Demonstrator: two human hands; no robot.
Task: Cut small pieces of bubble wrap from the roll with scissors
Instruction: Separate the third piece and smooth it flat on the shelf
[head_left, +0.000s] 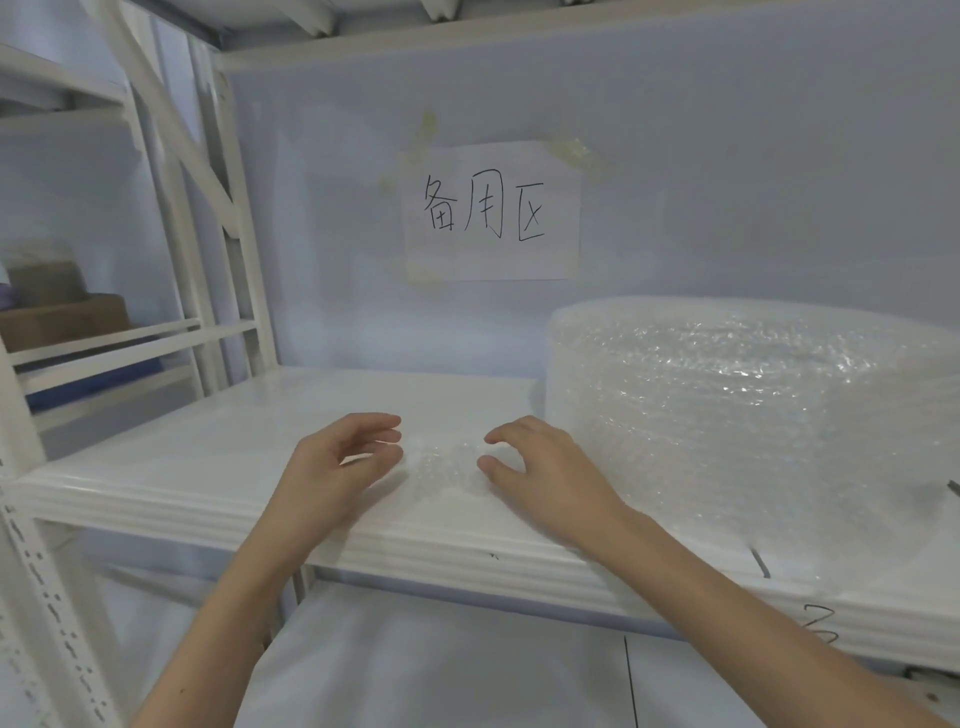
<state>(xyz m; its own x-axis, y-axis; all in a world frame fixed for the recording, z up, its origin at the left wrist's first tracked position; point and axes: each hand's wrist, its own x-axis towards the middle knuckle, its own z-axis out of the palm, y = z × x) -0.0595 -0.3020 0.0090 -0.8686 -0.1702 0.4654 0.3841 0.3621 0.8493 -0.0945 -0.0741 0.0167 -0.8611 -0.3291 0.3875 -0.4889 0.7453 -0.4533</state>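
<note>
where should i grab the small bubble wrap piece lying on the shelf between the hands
Probably by its two side edges. The bubble wrap piece lies flat on the white shelf, left of the big roll. The left hand and right hand already flank it, fingers curled and empty, so pinch each edge from its own side and lift.

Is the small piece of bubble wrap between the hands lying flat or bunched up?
Flat. The small bubble wrap piece lies spread on the shelf between the left hand and right hand.
</note>
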